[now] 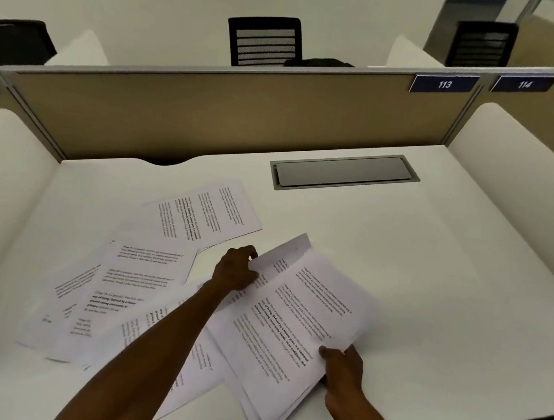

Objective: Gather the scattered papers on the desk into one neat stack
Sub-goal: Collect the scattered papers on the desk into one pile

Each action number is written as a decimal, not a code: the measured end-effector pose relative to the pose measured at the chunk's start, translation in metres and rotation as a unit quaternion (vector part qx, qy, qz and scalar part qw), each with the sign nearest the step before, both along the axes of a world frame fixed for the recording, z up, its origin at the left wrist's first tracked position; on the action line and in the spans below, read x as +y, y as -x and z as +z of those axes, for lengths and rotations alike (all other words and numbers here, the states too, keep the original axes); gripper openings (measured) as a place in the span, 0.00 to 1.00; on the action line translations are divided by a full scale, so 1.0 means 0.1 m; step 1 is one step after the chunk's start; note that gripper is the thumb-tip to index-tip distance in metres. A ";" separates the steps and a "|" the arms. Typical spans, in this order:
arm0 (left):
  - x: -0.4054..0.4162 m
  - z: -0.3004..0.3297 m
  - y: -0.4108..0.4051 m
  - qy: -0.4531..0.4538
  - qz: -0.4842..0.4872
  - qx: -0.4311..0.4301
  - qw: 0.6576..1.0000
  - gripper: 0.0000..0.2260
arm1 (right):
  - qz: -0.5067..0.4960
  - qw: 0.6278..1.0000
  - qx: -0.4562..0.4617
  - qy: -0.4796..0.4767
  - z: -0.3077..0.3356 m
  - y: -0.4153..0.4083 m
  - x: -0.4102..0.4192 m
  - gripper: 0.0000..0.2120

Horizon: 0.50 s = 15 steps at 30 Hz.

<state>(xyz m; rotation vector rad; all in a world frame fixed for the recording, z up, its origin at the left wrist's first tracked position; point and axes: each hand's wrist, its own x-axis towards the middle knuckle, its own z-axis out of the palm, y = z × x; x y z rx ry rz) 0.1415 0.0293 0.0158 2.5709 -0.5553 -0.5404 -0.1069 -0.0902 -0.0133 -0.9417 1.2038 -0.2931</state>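
Currently: white desk [431,255], bare to the right, walled by tan divider [209,121]. Bundle of papers [296,327], long axis running near-right to far-left, pinched by right hand [343,364] at its near edge, left hand [236,268] gripping its far corner. Loose printed sheets [130,284] fanned overlapping at left

an open-plan office or study hall: numbered desk signs [444,84], beige divider panels [210,118], mesh office chairs [265,41], a desk cable hatch [345,172].
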 end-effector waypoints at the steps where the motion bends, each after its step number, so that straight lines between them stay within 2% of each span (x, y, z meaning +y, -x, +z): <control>1: 0.01 -0.01 0.00 0.009 0.008 0.001 1.000 0.19 | -0.004 1.000 -0.005 -0.003 0.02 0.02 -0.03 0.21; 5: 0.09 -0.01 0.03 0.080 0.109 0.014 0.991 0.23 | 0.001 0.999 -0.036 -0.015 0.04 0.10 -0.20 0.22; 9: 0.14 -0.04 0.17 0.164 0.243 0.064 0.954 0.27 | 0.040 0.992 -0.115 -0.034 0.15 0.29 -0.51 0.16; 12: 0.09 -0.07 0.33 0.194 0.261 0.080 0.942 0.24 | 0.019 0.986 -0.149 -0.075 0.13 0.45 -0.74 0.14; 15: 0.12 -0.08 0.42 0.228 0.273 0.081 0.931 0.22 | 0.078 0.990 -0.116 -0.031 0.06 0.30 -0.82 0.13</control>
